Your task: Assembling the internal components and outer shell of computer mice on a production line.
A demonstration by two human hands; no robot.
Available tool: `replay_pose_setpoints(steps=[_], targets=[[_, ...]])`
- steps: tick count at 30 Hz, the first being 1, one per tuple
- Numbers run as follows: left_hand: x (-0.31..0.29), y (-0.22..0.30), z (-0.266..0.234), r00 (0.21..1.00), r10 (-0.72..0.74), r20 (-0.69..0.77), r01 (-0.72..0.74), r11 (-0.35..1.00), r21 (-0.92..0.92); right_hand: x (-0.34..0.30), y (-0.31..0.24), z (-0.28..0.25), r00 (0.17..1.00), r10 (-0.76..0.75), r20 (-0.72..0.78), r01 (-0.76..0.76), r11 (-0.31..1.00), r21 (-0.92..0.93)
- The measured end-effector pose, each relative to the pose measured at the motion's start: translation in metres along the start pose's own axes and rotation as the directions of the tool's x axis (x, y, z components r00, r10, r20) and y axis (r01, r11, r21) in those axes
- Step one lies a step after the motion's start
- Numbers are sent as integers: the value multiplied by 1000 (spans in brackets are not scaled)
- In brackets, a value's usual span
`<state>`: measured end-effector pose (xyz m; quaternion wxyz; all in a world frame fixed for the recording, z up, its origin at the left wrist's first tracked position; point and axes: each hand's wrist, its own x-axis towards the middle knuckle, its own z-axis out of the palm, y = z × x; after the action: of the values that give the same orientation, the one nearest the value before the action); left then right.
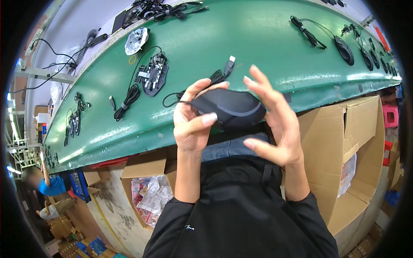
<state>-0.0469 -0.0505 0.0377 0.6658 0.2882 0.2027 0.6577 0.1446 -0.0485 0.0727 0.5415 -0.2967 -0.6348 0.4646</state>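
My left hand [192, 122] fingers clamp the black computer mouse [228, 109]; my right hand [275, 124] fingers spread apart at its 3 o'clock side.

Left hand [192, 121] grips black mouse [228, 109]; right hand [275, 122] open beside.

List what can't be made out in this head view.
- Underside of the black corded computer mouse: faces away, covered by the left hand.
- Right hand contact with it: unclear.
- Open cardboard box contents: hidden by its flaps.
- Far mice: too small, bent by the fisheye.
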Motion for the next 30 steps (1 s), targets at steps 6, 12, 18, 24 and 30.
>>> replay_pose_setpoints(steps=[6,12,18,24,30], targets=[[-4,-4,-9,973,97,208,-102,995,14,-10,6,-5,966,257,-43,-250,960,124],[-5,-3,-8,983,118,144,-116,993,-23,-8,-8,3,991,-130,-1,119,907,-404],[-9,-4,-14,994,84,65,-89,993,74,-6,-3,0,998,58,18,-52,972,-231],[-10,6,-2,974,102,203,-165,931,326,-3,4,-11,971,188,147,-177,981,-85],[-14,13,11,980,139,144,-169,961,217,0,12,-19,949,238,208,-278,941,191]])
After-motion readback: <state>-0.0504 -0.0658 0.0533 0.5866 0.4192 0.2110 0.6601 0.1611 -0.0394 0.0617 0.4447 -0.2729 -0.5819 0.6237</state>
